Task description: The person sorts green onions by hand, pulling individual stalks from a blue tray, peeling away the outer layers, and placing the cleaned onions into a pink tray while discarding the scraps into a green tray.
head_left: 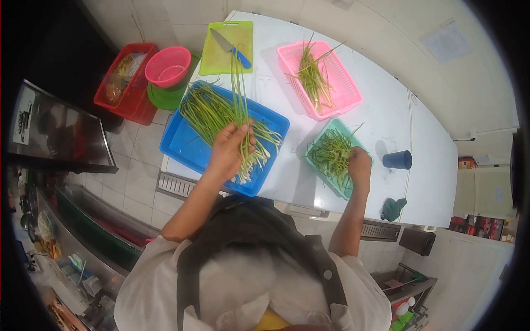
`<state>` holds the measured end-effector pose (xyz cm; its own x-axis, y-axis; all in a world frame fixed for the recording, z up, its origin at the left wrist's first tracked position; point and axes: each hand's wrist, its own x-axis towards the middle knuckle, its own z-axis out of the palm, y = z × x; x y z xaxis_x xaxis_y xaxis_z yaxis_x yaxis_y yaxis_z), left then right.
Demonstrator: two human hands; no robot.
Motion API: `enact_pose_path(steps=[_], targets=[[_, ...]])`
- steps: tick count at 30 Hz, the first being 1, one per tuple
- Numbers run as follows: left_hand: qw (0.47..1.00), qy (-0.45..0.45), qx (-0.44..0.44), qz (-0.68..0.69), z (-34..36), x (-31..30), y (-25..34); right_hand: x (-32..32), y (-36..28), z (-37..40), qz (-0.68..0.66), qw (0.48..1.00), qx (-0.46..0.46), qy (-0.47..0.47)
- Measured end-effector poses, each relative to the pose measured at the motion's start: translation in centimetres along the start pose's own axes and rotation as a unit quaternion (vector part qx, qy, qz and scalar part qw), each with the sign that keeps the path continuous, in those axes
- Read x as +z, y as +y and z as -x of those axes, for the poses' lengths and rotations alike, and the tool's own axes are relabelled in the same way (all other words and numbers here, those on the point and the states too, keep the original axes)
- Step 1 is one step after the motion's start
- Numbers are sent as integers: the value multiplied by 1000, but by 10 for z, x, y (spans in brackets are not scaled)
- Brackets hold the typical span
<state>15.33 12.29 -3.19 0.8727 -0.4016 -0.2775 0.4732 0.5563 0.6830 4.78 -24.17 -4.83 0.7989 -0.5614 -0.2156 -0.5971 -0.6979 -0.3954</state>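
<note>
above blue tray (176, 144), left hand (227, 151) clutches scallions (238, 88).

bright, even overhead light | fisheye warp — black vignette corners | sharp centre

- The left hand (227, 151) grips stalks (207, 113) over a tray (176, 144) that holds more of them, on the table (386, 110).
- The right hand (359, 167) rests on greens (330, 153) in a small basket (337, 122), just right of the tray.
- Beyond the right hand, a second basket (350, 91) holds more cuttings (312, 74).
- Beyond the left hand lies a cutting board (218, 58) with a knife (232, 47) on it.
- Right of the right hand stands a cup (397, 160); a cloth (392, 208) lies nearer the person.
- Left of the left hand, off the table, a bowl (168, 66) sits beside a crate (105, 94).
</note>
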Motion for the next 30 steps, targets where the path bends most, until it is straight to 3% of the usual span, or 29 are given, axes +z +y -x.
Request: enact_pose_path(steps=[2, 4, 6, 7, 8, 10, 13, 23, 28, 30], targets=[[1000, 1, -1, -22, 0, 0, -7, 13, 7, -5, 42, 990, -92, 96], [999, 15, -14, -50, 2, 3, -12, 33, -16, 3, 118, 946, -211, 215], [996, 0, -23, -89, 3, 3, -19, 41, -54, 12, -67, 918, -348, 179], [994, -9, -30, -108, 3, 3, -22, 43, -81, 21, -219, 936, -274, 18], [991, -25, -37, -124, 3, 4, -24, 44, -107, 30, -361, 903, -185, -142], [985, -57, -55, -154, 5, 8, -27, 47, -144, 45, -478, 831, -157, -238], [981, -61, -83, -166, 8, 12, -28, 69, -163, 44, -525, 788, -201, -252], [985, -47, -78, -145, 12, -7, -33, 76, -169, 33, -567, 789, -149, -185], [979, -74, -66, -181, 7, -16, -36, 72, -166, 30, -557, 793, -175, -172], [974, -45, -40, -216, 10, -11, -38, 71, -161, 26, -546, 799, -188, -168]])
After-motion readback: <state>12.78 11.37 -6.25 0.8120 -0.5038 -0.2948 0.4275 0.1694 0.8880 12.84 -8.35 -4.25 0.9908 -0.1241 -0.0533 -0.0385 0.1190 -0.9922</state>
